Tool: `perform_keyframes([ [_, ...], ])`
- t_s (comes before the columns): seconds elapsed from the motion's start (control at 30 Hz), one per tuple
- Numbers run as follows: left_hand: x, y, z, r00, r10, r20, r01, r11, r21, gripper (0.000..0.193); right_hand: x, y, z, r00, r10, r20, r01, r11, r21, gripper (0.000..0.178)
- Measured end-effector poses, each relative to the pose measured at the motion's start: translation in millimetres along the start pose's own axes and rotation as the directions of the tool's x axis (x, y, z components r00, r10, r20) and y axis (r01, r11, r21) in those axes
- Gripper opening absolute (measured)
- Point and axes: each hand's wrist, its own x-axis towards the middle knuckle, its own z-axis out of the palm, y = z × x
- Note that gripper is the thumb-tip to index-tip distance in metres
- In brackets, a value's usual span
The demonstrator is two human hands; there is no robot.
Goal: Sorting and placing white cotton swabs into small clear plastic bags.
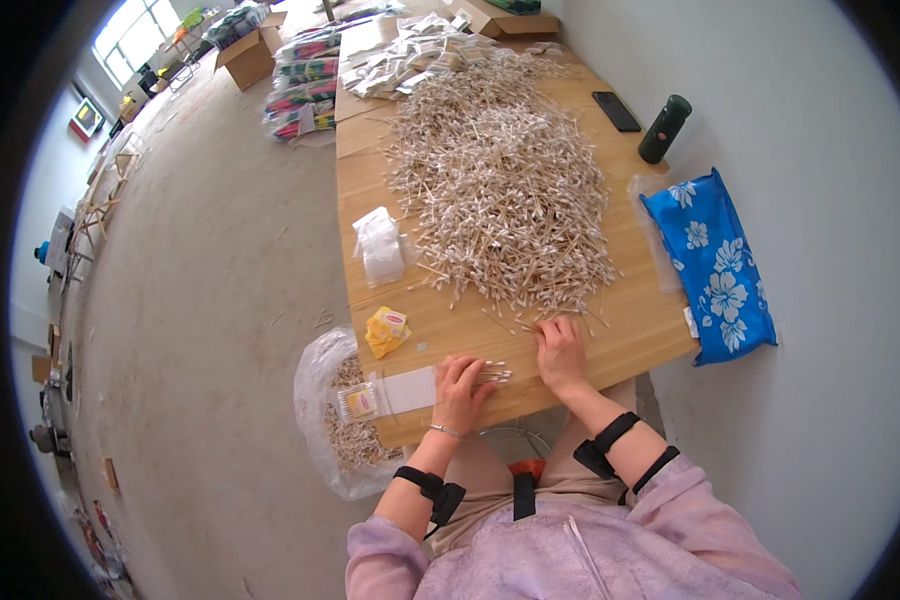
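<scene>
On the desk (635, 325): a small bundle of cotton swabs (496, 374), near the front edge.
Left hand (460, 390): its grip is closed over this bundle.
Right hand (562, 355): fingertips at the swab pile (510, 190); whether pinching, I cannot tell.
Front edge: loosened fingers could perhaps let swabs roll off.

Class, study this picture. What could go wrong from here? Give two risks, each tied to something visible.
First, the small clear swab packet with a yellow-and-white label lies at the left edge of the light-brown wooden table, so it might slip toward the clear plastic bag below.

Second, the left grip covers only part of a bunch of loose white-tipped swabs, so they could roll or scatter.
</scene>
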Motion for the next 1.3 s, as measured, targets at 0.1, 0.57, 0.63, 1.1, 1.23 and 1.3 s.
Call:
perform_keyframes([
  [0.1, -0.6, -2.3, 0.5, 1.0, 0.021, 0.007, -0.021, 1.0, -0.007, 0.042, 9.7, -4.1, 14.8, 0.999, -0.048, 0.02, 0.047, 0.998, 0.034, 0.013],
  [0.57, 20.8, -12.3, -12.8, 1.0, 0.026, 0.004, -0.026, 0.999, 0.039, 0.057, -14.0, -30.9, 12.8, 0.966, -0.246, 0.079, 0.214, 0.935, 0.284, 0.018],
  [0.63, 18.3, -6.9, -14.4, 0.998, 0.022, 0.062, -0.024, 0.999, 0.024, 0.058, -13.5, -16.0, -10.1, 0.995, -0.092, 0.032, 0.09, 0.994, 0.066, 0.015],
  [1.1, 1.9, -2.8, 3.2, 1.0, 0.003, 0.013, -0.003, 1.0, 0.021, 0.072, 1.2, -10.0, 24.9, 0.972, -0.199, 0.127, 0.19, 0.979, 0.078, 0.009],
  [1.23, -2.2, -0.7, -3.8, 0.99, -0.122, -0.075, 0.118, 0.992, -0.052, 0.088, 1.4, -35.1, 28.8, 0.901, -0.286, 0.326, 0.214, 0.947, 0.238, 0.014],
  [1.3, -4.1, -3.8, -5.2, 0.987, -0.134, -0.087, 0.129, 0.99, -0.058, 0.091, -3.4, -33.6, 27.2, 0.943, -0.288, 0.166, 0.22, 0.915, 0.339, 0.021],
])
